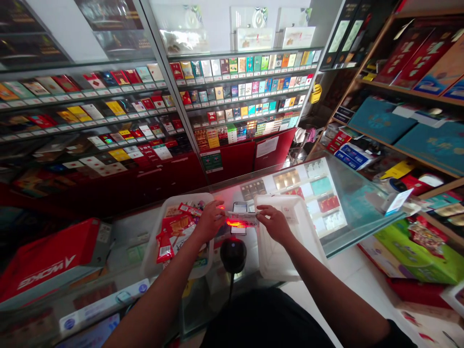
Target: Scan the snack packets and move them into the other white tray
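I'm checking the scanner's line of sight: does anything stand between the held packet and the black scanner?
Nothing visible does: red light, apparently from the black scanner, falls on the packet. The left hand and right hand hold its ends. A phone-like item shows behind it, apparently lower.

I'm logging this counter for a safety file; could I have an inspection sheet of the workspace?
Surface: glass counter, with goods showing beneath the glass.
Things in use: thin packet, partly lit red; black scanner-like device close by; white left bin holding snack packets; white right bin.
Clutter: red box at the left.
Hands: left hand and right hand at the thin packet's opposite ends.
Cables: one dark cable running down from the device.
Surroundings: rows of small packs ahead; teal boxes to the right.
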